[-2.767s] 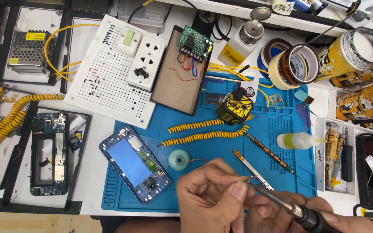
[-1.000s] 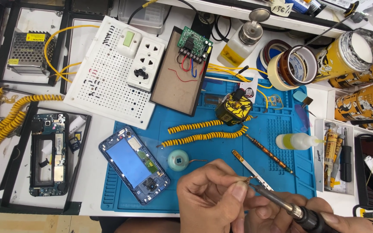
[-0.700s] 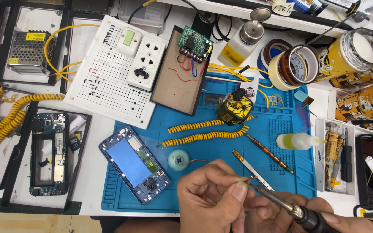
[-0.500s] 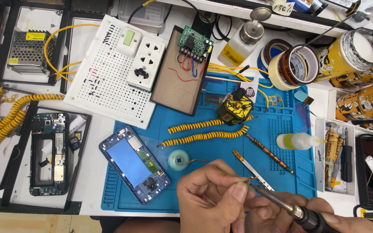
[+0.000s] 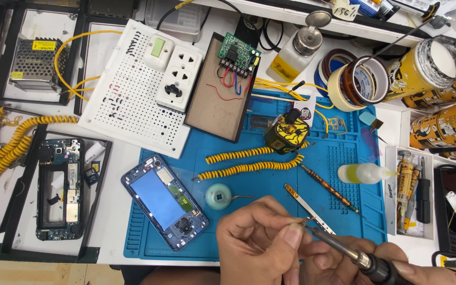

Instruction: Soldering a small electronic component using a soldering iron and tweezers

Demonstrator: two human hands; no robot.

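A white desk (image 5: 117, 174) carries a blue work mat (image 5: 344, 158) crowded with repair gear. At the mat's near edge the left hand (image 5: 262, 245) is curled, its fingers (image 5: 293, 236) pinched shut on something too small to make out, right where the soldering iron (image 5: 344, 250) tip meets them. The right hand (image 5: 354, 266) is wrapped closed around the iron's dark handle, low at the frame's bottom edge.

Just left of the hands lies an opened blue phone (image 5: 164, 202), tilted on the mat, with a small round teal spool (image 5: 218, 196) beside it. Metal tweezers (image 5: 308, 208) rest just beyond the iron's tip. Two yellow coiled cables (image 5: 249, 166) stretch across the mat's middle. A white perforated board (image 5: 127, 100) with sockets sits at the back, a green circuit board (image 5: 238, 53) next to it, and tape rolls (image 5: 357, 82) to the right. A stripped phone frame (image 5: 59, 187) lies in a black tray at far left.
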